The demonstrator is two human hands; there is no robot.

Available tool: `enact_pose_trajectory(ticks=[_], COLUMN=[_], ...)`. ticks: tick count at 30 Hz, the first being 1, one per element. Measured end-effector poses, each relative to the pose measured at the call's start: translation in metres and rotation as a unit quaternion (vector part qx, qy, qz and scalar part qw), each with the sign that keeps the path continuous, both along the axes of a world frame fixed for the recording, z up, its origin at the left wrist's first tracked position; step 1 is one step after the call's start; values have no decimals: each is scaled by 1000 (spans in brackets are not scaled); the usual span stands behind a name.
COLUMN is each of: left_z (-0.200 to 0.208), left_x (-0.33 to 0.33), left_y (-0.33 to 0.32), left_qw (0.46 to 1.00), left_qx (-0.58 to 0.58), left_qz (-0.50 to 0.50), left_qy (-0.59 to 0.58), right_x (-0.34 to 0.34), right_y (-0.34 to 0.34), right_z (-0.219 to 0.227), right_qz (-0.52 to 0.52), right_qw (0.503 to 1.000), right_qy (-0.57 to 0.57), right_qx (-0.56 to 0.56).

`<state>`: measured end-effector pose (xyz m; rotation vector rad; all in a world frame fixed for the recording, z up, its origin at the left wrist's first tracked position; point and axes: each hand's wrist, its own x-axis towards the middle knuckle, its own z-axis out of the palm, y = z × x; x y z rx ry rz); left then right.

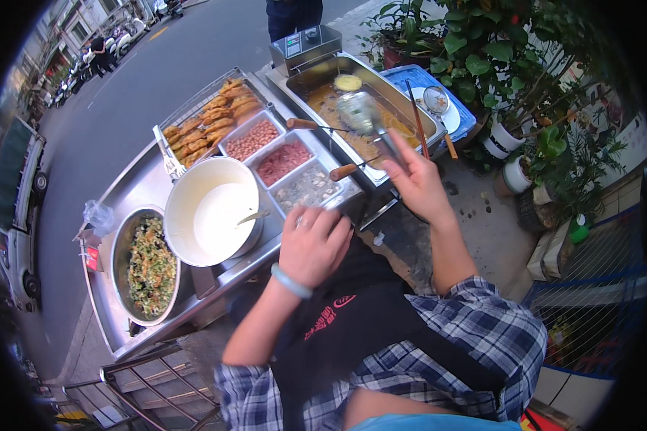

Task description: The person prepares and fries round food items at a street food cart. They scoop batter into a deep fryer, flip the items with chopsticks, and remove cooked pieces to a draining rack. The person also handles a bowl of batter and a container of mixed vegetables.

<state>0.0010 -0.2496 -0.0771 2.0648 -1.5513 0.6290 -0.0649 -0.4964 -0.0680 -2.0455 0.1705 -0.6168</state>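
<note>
My right hand [417, 183] is closed round the handle of a metal utensil with a broad shiny head [359, 113], blurred by motion. That head hangs above the fryer [381, 68], where a round yellow patty [348, 82] sits in brown oil. Two thin rods with wooden handles [343, 172] reach over the fryer's near rim. Near the container of greyish pieces [305, 188], my left hand [315, 244] hovers with curled fingers, a ring and a pale bangle; whatever it may hold is hidden. Beside that container are ones of minced meat [284, 161] and peanuts [250, 138].
A white batter bucket [210, 164] with a spoon stands left of my left hand, beside a steel bowl of chopped vegetables [151, 266]. Golden fried pieces [212, 118] lie on a rack. Potted plants [507, 136] and a blue tray [464, 100] flank the fryer; a person stands beyond it.
</note>
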Motion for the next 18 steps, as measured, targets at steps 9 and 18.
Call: enact_pose_trajectory(ticks=[9,18], left_z=[-36,-62], left_x=[59,76], left_y=[-149,-156], left_qw=[913,892], left_qx=[350,401], left_qz=[207,199], left_qy=[-15,61], right_x=[-53,-58], right_y=[-81,-106], right_z=[-16,-48], right_qz=[-159,-202], right_qw=[984,979], right_qy=[-18,4], right_qx=[74,24])
